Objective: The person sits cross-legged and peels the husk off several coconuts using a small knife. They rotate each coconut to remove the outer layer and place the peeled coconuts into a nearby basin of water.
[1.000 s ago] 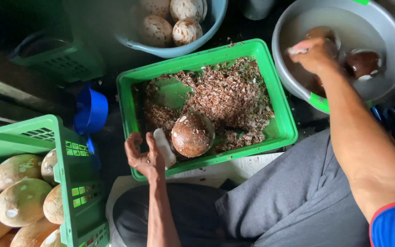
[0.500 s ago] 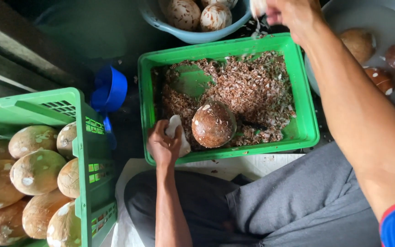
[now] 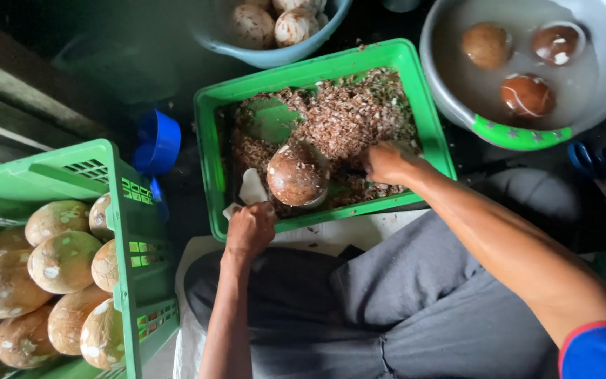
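Note:
A brown husked coconut point(image 3: 297, 175) rests in a green tray point(image 3: 207, 140) filled with brown husk shavings point(image 3: 345, 116). My left hand point(image 3: 250, 228) sits at the tray's near rim, closed around the end of a pale white tool point(image 3: 252, 188) that lies just left of the coconut. My right hand point(image 3: 387, 164) reaches down into the shavings just right of the coconut, fingers curled; what it grips, if anything, is hidden.
A grey basin point(image 3: 597, 91) of water at top right holds three coconuts. A blue bowl point(image 3: 275, 52) behind the tray holds pale peeled coconuts. A green crate point(image 3: 131, 231) at left is stacked with several coconuts. Blue scissors point(image 3: 594, 165) lie at right; a blue cup point(image 3: 157, 142) stands left of the tray.
My right hand has come back from the grey basin down into the tray beside the coconut. My left hand has closed on the white tool. The camera view has shifted left.

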